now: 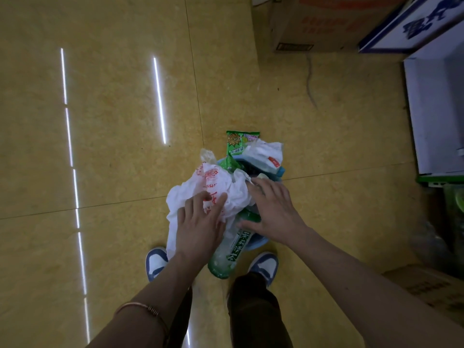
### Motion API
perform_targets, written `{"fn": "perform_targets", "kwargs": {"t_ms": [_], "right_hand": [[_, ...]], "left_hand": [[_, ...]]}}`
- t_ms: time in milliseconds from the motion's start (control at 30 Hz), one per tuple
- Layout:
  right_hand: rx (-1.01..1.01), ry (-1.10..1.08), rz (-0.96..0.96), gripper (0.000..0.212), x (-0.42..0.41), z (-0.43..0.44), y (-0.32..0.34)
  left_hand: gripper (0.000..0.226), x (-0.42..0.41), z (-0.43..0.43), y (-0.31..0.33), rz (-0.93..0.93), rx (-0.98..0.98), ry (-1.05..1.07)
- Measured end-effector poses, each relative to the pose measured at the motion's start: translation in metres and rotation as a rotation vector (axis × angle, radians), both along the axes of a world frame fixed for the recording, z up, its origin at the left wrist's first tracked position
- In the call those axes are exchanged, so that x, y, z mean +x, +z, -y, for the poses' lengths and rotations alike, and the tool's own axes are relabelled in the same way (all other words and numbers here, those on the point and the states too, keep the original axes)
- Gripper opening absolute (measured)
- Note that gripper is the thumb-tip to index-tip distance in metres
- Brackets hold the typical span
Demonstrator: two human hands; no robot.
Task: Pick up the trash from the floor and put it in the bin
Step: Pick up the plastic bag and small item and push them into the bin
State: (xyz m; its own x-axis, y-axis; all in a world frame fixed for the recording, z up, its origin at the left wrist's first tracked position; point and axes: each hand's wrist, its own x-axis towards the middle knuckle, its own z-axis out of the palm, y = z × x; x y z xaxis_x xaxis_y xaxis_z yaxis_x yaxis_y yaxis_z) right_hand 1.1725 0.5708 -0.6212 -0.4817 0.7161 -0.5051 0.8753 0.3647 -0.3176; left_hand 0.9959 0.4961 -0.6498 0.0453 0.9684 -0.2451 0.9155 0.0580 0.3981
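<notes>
You can read white characters 茉莉清茶 on the green bottle point(223, 259) label, but the bag's point(193, 194) red print and the sign's point(421, 21) blue characters are illegible.

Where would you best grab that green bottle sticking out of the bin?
Round its bare lower body, near the base, coming from the person's side: the green bottle juts base-first over the bin rim, its top end tucked under the right hand.

The yellow tiled floor point(113, 146) lies open left of the round blue plastic bin point(257, 243); a brown cardboard box point(313, 26) and a white cabinet point(437, 109) stand at the right.
</notes>
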Motion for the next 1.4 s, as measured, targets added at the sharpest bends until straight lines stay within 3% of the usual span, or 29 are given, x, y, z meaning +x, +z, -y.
{"fn": "perform_targets", "kwargs": {"t_ms": [133,233,433,733,933,1133,1400], "right_hand": [[0.011,-0.021,0.008,0.089,-0.001,0.000,-0.001],[0.018,-0.007,0.031,0.086,-0.002,0.004,-0.006],[0.046,-0.077,0.058,0.097,-0.012,0.014,-0.018],[-0.047,-0.206,-0.039,0.105,-0.010,0.021,-0.020],[-0.085,-0.226,-0.025,0.111,-0.001,0.013,-0.008],[-0.080,-0.221,-0.015,0.109,0.000,0.000,0.004],[-0.118,-0.194,0.021,0.108,-0.002,0.006,0.002]], "left_hand": [[0.065,0.002,-0.005,-0.007,0.075,-0.126,-0.019],[0.062,0.004,-0.012,-0.011,0.160,-0.274,-0.004],[0.066,0.003,-0.032,-0.018,0.097,-0.348,0.015],[0.073,0.006,-0.028,-0.022,-0.016,-0.341,-0.011],[0.072,-0.001,-0.022,-0.004,0.141,-0.162,0.078],[0.069,-0.008,-0.036,0.019,0.010,-0.018,0.065],[0.067,-0.009,-0.035,0.010,0.083,-0.265,0.051]]}}
